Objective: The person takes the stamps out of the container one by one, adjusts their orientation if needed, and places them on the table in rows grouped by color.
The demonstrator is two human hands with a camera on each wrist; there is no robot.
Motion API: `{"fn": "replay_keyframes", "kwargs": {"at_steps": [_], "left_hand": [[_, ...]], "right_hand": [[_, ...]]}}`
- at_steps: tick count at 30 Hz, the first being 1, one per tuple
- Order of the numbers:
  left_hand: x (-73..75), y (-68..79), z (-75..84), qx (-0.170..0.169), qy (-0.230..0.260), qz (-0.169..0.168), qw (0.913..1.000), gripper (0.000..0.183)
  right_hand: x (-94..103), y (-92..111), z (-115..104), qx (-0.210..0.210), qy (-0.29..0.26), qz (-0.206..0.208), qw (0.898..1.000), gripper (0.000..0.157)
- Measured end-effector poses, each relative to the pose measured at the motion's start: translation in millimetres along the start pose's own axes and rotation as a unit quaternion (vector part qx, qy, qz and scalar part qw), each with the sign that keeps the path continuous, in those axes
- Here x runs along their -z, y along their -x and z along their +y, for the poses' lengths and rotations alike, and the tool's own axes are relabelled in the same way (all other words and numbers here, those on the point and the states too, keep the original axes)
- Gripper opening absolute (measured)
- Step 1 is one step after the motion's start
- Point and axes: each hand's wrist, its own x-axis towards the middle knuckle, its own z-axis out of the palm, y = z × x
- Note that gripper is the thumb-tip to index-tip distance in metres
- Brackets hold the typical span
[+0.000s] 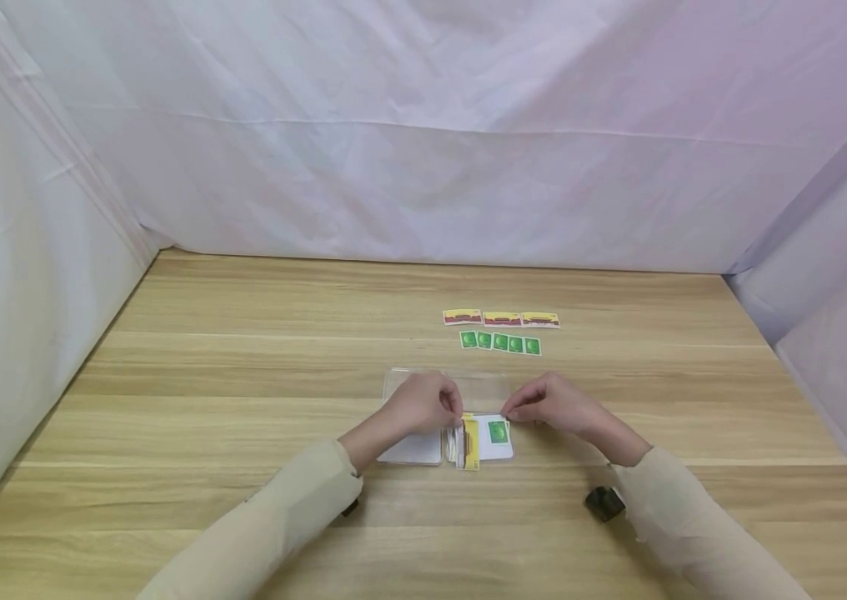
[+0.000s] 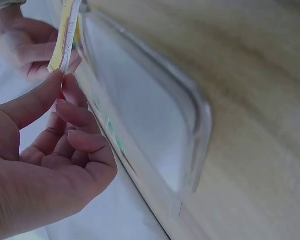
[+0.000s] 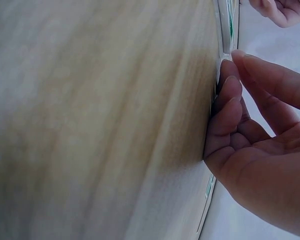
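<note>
My left hand (image 1: 423,403) pinches a yellow stamp (image 1: 472,446) by its top end between thumb and forefinger, and the stamp hangs on edge. In the left wrist view this yellow stamp (image 2: 65,37) appears as a thin strip of more than one layer. My right hand (image 1: 558,407) pinches the top right corner of a white card (image 1: 498,453). Over that card lies a green stamp (image 1: 498,432). A flat clear plastic case (image 1: 390,385) stands open under my left hand, with a white panel (image 1: 410,450) in its left half and several thin pieces along its middle.
Farther back, three yellow-and-red stamps (image 1: 502,319) lie in a row. Several green stamps (image 1: 500,342) overlap in another row just in front of them. A small black object (image 1: 604,503) is by my right sleeve. White cloth (image 1: 423,167) hangs behind the wooden table (image 1: 243,350).
</note>
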Motion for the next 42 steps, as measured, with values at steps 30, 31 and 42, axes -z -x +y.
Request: {"fn": "replay_keyframes", "kwargs": {"at_steps": [30,31,42], "left_hand": [[85.2,-29.0,-38.1,0.054,0.229,0.150,0.9602,0.013],[86.4,-31.9,-39.0,0.059,0.241,0.153,0.9566,0.015],[97.3,-49.9,-39.5,0.108,0.335,0.175,0.9194,0.020]], "right_hand": [[-2.4,-1.6,-2.6,-0.012,0.004,0.007,1.000,0.010],[-2.3,-1.5,-2.2,-0.012,0.004,0.007,1.000,0.010],[-2.6,-2.3,1.8,-0.012,0.005,0.008,1.000,0.011]]}}
